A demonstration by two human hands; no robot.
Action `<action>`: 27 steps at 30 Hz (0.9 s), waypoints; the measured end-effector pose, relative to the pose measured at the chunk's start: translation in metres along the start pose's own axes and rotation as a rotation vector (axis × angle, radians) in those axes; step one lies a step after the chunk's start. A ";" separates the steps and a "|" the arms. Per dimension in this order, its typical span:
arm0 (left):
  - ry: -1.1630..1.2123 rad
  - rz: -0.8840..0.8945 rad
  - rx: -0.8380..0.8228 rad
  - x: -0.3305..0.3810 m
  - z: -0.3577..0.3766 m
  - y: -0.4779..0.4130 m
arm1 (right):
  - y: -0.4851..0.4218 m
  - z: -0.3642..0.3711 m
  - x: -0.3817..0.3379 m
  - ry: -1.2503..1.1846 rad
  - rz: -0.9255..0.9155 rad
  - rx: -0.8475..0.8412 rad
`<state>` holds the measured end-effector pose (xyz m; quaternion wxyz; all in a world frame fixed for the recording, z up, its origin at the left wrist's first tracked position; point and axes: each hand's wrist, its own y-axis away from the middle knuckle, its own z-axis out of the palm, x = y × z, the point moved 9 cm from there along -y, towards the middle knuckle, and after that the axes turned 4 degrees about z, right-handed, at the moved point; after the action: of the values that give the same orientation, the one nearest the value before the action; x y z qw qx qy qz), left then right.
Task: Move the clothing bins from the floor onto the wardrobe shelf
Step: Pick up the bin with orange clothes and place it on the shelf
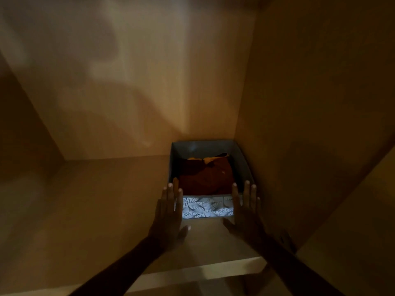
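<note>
A grey clothing bin (206, 207) with a leaf-patterned front stands on the wardrobe shelf (96, 199), pushed into the back right corner. Folded dark red clothing (206, 178) with a bit of orange fabric fills it. My left hand (170, 210) lies flat against the bin's front left corner, fingers straight and apart. My right hand (245, 208) rests flat against the front right corner in the same way. Neither hand grips anything.
The wardrobe's right side wall (299, 124) runs close beside the bin. The back panel (128, 82) stands behind it. The shelf's front edge (203, 270) crosses below my forearms. The lighting is dim.
</note>
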<state>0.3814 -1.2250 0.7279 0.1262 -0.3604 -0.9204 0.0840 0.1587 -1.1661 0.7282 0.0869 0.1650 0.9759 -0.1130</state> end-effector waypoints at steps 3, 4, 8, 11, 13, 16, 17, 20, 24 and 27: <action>-0.009 0.007 -0.067 0.002 0.003 -0.011 | -0.019 0.002 0.004 0.026 -0.016 -0.032; -0.016 0.011 -0.081 0.002 0.004 -0.015 | -0.026 0.003 0.005 0.014 -0.014 -0.050; -0.008 0.027 -0.128 0.001 0.008 -0.031 | -0.047 0.013 0.016 -0.038 0.005 -0.148; -0.022 0.003 -0.168 0.002 0.010 -0.044 | -0.063 0.012 0.020 0.013 0.006 -0.162; -0.020 -0.005 -0.188 0.000 0.010 -0.051 | -0.072 0.011 0.020 0.028 -0.011 -0.168; -0.025 -0.024 -0.212 -0.004 0.008 -0.062 | -0.084 0.010 0.021 -0.006 -0.026 -0.133; -0.013 -0.032 -0.222 -0.005 0.007 -0.065 | -0.087 0.012 0.023 -0.027 -0.032 -0.117; 0.022 -0.045 -0.258 -0.009 0.005 -0.071 | -0.093 0.015 0.023 -0.045 -0.064 -0.118; 0.061 -0.036 -0.268 -0.010 0.004 -0.071 | -0.097 0.018 0.027 -0.053 -0.094 -0.114; 0.076 -0.036 -0.284 -0.013 0.003 -0.070 | -0.096 0.015 0.025 -0.067 -0.099 -0.129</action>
<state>0.3451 -1.2847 0.7397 0.1103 -0.3609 -0.9239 -0.0630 0.1046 -1.2503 0.7271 0.1241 0.1066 0.9847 -0.0596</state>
